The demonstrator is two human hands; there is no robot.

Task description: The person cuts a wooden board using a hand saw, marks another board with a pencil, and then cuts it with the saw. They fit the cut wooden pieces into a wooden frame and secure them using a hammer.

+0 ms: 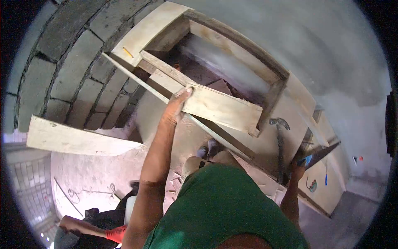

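My left hand is closed round the edge of a pale wooden board, thumb on its upper face. The board lies against a wooden cabinet frame with open compartments. Low on the right, my right hand is wrapped round the blue handle of a handsaw, its dark blade pointing right. A claw hammer with a black handle rests on the frame between my hands. Right of the saw, a tape measure and a blue pen lie on a wooden panel.
A yellow pencil lies on the frame's far left panel. A loose plywood sheet is at the left, near the block wall. Another person's arm with a red sleeve shows at lower left. Wood scraps litter the floor by my feet.
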